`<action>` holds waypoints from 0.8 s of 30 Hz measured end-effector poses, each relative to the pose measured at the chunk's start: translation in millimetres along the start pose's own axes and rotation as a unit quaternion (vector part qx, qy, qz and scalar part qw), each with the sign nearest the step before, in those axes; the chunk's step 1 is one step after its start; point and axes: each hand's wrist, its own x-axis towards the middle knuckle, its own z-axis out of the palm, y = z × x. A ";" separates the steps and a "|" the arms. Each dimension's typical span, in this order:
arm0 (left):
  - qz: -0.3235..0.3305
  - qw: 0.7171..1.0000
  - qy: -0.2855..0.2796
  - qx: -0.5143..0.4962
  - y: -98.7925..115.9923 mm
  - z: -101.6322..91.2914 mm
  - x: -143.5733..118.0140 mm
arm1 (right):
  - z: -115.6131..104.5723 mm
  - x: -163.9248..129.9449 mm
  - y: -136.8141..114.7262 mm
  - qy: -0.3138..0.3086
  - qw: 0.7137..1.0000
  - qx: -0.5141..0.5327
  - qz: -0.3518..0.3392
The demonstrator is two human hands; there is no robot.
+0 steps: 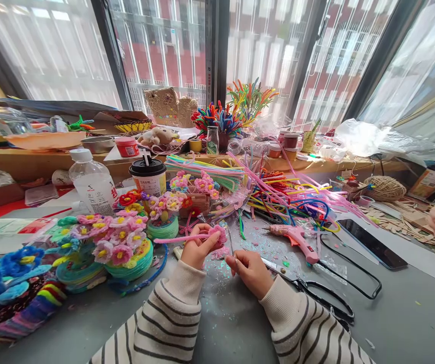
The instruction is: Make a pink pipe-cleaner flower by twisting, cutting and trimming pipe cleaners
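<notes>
Head view: left hand (pixel 196 248) pinches pink pipe cleaner (pixel 187 237) at its coiled right end, above near table (pixel 232 313). Right hand (pixel 250 270) fingers curled together, grip unclear. Likely light, soft, bendy; hold beside coil.

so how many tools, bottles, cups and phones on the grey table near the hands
Glue gun: 1
Scissors: 1
Plastic bottle: 1
Lidded cup: 1
Phone: 1
Total: 5
The left hand holds a pink pipe cleaner.
</notes>
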 end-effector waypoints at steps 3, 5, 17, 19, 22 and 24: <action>0.002 1.000 -0.002 0.010 1.3 1.0 -1.4 | 0.6 -0.7 0.8 -0.025 1.000 -0.002 0.001; 0.004 1.000 0.005 0.022 1.8 1.4 -2.1 | 1.0 -1.0 1.0 -0.024 1.000 -0.001 0.004; 0.037 0.999 0.010 0.030 1.4 2.9 -2.4 | -0.9 -0.9 0.5 -0.018 1.000 0.012 -0.014; 0.031 0.999 0.010 0.027 0.8 2.8 -2.2 | -1.2 -0.9 0.7 -0.024 1.000 0.015 -0.015; 0.027 0.999 -0.002 0.028 0.4 2.7 -2.5 | -0.9 -1.4 0.5 -0.040 0.999 -0.005 -0.005; 0.033 0.999 -0.009 0.032 0.5 2.5 -2.8 | -0.6 -1.8 0.1 -0.044 0.999 -0.013 0.000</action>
